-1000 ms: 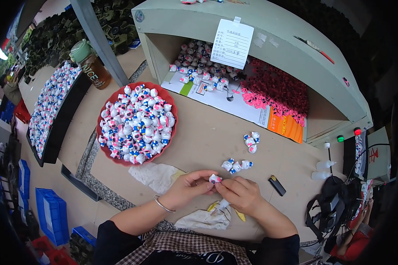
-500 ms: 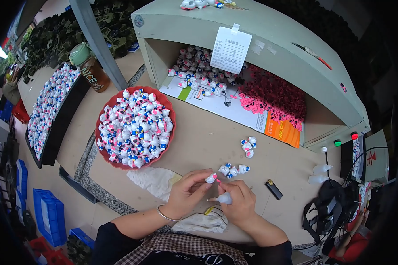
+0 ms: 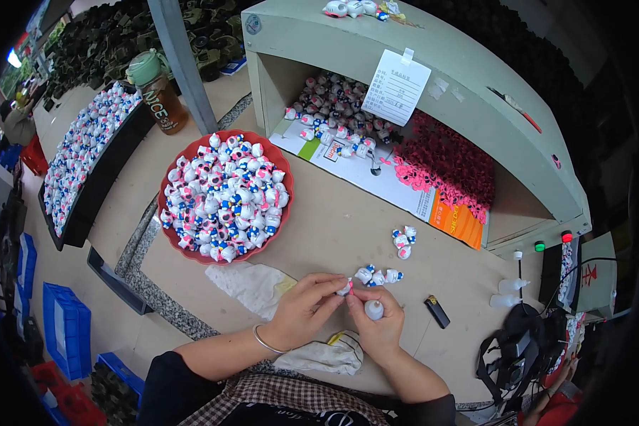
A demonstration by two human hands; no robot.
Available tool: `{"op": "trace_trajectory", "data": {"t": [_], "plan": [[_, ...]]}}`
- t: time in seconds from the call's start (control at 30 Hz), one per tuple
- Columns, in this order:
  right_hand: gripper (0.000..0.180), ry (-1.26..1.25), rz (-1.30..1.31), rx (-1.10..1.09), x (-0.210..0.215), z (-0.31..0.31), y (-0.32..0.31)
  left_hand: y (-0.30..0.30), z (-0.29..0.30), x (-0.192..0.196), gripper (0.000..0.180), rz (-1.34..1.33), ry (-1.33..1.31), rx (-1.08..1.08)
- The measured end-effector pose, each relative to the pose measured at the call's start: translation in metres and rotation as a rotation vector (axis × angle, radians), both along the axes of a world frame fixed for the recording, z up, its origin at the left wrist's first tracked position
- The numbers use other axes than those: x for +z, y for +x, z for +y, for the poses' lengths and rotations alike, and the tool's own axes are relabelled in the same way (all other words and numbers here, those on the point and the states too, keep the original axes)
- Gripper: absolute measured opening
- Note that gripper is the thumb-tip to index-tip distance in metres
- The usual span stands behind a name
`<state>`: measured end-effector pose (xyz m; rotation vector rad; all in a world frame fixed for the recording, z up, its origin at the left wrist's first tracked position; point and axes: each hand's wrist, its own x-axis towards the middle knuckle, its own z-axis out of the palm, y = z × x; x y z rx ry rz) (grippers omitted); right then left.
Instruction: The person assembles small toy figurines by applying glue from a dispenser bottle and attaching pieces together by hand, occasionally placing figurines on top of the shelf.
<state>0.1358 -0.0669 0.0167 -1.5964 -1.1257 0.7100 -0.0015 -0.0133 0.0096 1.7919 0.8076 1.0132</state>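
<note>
My left hand (image 3: pixel 302 312) pinches a small white figurine (image 3: pixel 344 288) with pink on it between thumb and fingertips. Against the figurine's right side press the thumb and fingertip of my right hand (image 3: pixel 380 332); a bit of pink shows there, too small to make out fully. Tucked in the right hand's curled fingers is a small translucent squeeze bottle (image 3: pixel 374 309), its base facing up and its tip hidden. Just beyond the hands lie several white and blue figurines (image 3: pixel 378 276), with another small cluster of figurines (image 3: pixel 404 242) farther off.
A red bowl (image 3: pixel 289 186) heaped with figurines stands left, beside a black tray (image 3: pixel 106 165) of more. The pale green shelf (image 3: pixel 468 85) holds figurines and pink pieces (image 3: pixel 444 167). Cloths (image 3: pixel 252 287) lie near my left arm, a black lighter (image 3: pixel 437 312) to the right.
My right hand has come in to the figurine, its fingertips now touching it with the pink piece. The squeeze bottle has turned from lying sideways to base up. The view has shifted slightly.
</note>
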Motion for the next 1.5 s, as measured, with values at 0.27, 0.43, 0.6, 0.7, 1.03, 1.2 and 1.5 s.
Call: {"op": "trace_trajectory", "data": {"t": [0.27,0.43,0.6,0.7,1.03,1.2,1.5], "plan": [[0.029,0.304,-0.388,0.162,-0.001,0.000,0.000,-0.007,0.002,-0.018,0.030,-0.298,-0.589,-0.154],[0.033,0.305,-0.567,0.258,0.002,0.000,0.004,-0.009,0.009,-0.016,0.031,-0.281,-0.736,-0.172],[0.028,0.351,-0.259,0.260,0.005,0.002,0.007,-0.007,0.008,-0.007,0.032,-0.347,-0.760,-0.195],[0.026,-0.060,0.494,0.096,0.006,0.002,0.012,-0.007,0.007,-0.009,0.031,-0.363,-0.813,-0.220],[0.022,-0.132,0.388,0.267,-0.001,0.010,0.018,-0.008,0.010,-0.013,0.032,-0.329,-0.823,-0.274],[0.019,-0.166,0.410,0.270,-0.003,0.012,0.019,-0.010,0.015,-0.017,0.031,-0.343,-0.863,-0.292],[0.018,-0.234,0.542,0.317,-0.005,0.011,0.021,-0.013,0.014,-0.018,0.031,-0.281,-0.858,-0.280]]}}
